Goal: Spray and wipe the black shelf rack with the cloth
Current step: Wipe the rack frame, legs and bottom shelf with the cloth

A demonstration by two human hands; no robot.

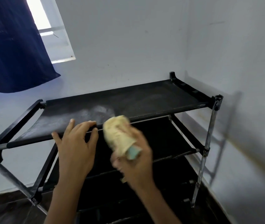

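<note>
The black shelf rack (144,97) stands in the room's corner, with a fabric top tier and lower tiers beneath. A pale, dusty patch marks the top tier near its front edge. My left hand (76,143) rests on the top tier's front bar, fingers over the edge. My right hand (133,164), blurred, grips a bunched yellow cloth (118,133) with a bit of teal showing at its lower end. The cloth's tip sits at the front edge of the top tier. No spray bottle is in view.
White walls (144,38) close in behind and to the right of the rack. A dark blue curtain (10,46) hangs over a window (54,34) at the upper left. Dark floor (7,207) shows at the lower left.
</note>
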